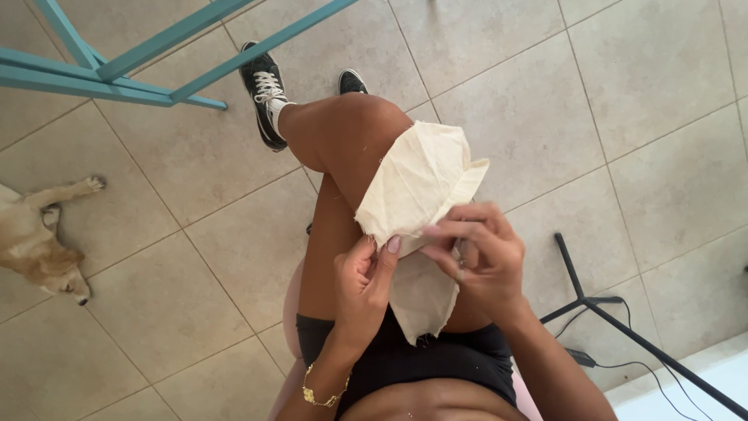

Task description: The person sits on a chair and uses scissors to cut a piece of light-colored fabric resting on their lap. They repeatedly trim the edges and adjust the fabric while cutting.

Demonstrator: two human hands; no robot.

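Observation:
A piece of cream, frayed-edge cloth (421, 183) lies draped over my knee and thigh. My left hand (362, 284), with a gold chain bracelet at the wrist, pinches the cloth's folded edge between thumb and fingers. My right hand (475, 253) is closed on the same fold just to the right, fingers curled over it; something small may be pinched in the fingertips, but I cannot tell what. I sit with bare legs and black shorts, the hands close together above my lap.
A tan dog (39, 242) lies on the tiled floor at the left. Teal metal frame legs (117, 74) cross the upper left. A black tripod stand with cables (608, 312) stands at the lower right. My black sneakers (265, 90) rest on the tiles.

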